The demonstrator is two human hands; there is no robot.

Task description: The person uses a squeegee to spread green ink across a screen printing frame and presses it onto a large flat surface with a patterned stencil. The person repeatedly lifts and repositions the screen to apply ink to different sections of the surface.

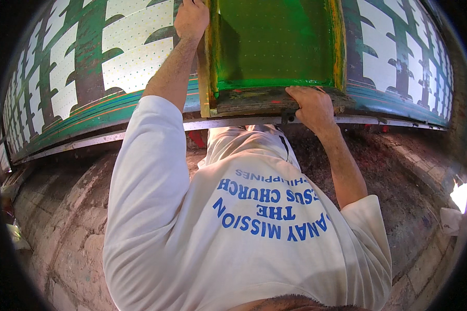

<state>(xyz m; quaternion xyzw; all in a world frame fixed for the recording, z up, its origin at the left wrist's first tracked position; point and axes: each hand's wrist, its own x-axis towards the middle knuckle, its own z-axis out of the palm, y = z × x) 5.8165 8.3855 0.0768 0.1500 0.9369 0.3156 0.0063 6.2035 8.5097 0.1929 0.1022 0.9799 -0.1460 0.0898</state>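
A wooden screen-printing frame (275, 102) lies on the long table in front of me, its mesh (275, 52) coated with wet-looking green ink. Small pale dots show through the mesh. At the top edge of the picture, my left hand (192, 22) is closed on the frame's left rail; its fingertips are partly cut off. My right hand (313, 106) grips the near rail toward its right end, fingers curled over the wood. Ink is smeared along the inner edges of the frame.
White dotted cut-out pieces (135, 46) lie in rows on the dark green table left of the frame, and similar white pieces (377, 46) to its right. A metal rail (114, 137) runs along the table's near edge. Below is a worn paved floor (78, 243).
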